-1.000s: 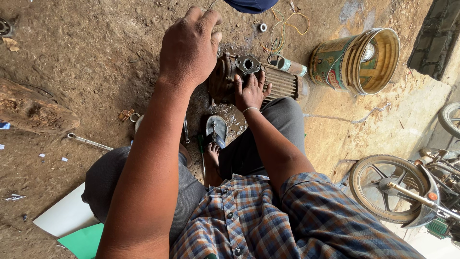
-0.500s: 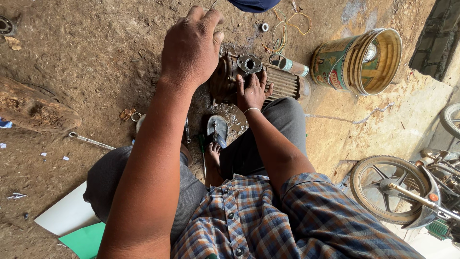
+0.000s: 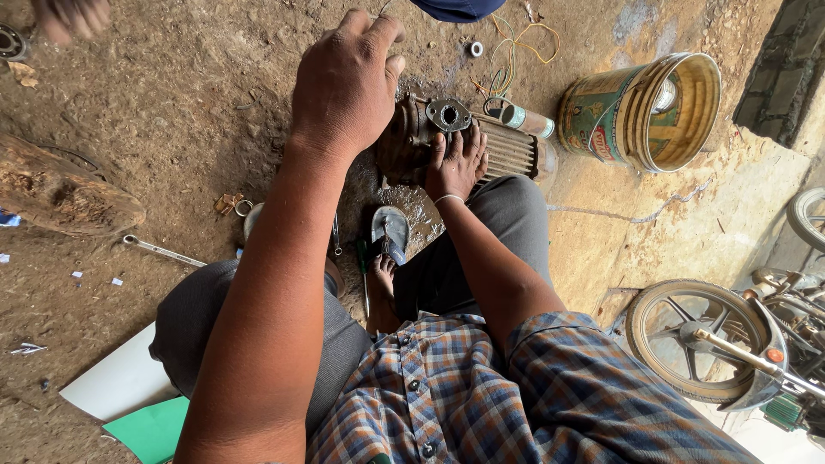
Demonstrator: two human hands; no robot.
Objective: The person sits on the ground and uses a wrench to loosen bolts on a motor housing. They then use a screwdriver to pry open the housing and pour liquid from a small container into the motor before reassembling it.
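A rusty electric motor (image 3: 507,150) with a finned housing and a square flange (image 3: 449,113) lies on the dirt floor in front of my knees. My right hand (image 3: 455,163) presses flat on the housing just below the flange, fingers spread. My left hand (image 3: 344,82) is raised close to the camera, left of and above the motor, with its fingers curled shut. A thin strand shows at its fingertips; whether it holds anything I cannot tell. The left end of the motor is hidden behind this hand.
A tin bucket (image 3: 640,112) lies on its side at right, with a small can (image 3: 526,120) and loose wires (image 3: 516,43) nearby. A log (image 3: 69,198), spanner (image 3: 159,249), screwdriver (image 3: 363,275), sandal (image 3: 391,232) and motorbike wheel (image 3: 696,339) surround me. Another person's blurred hand (image 3: 69,17) is at top left.
Another person's hand has come into view at the top left. My own hands have barely moved; the right hand stays on the motor.
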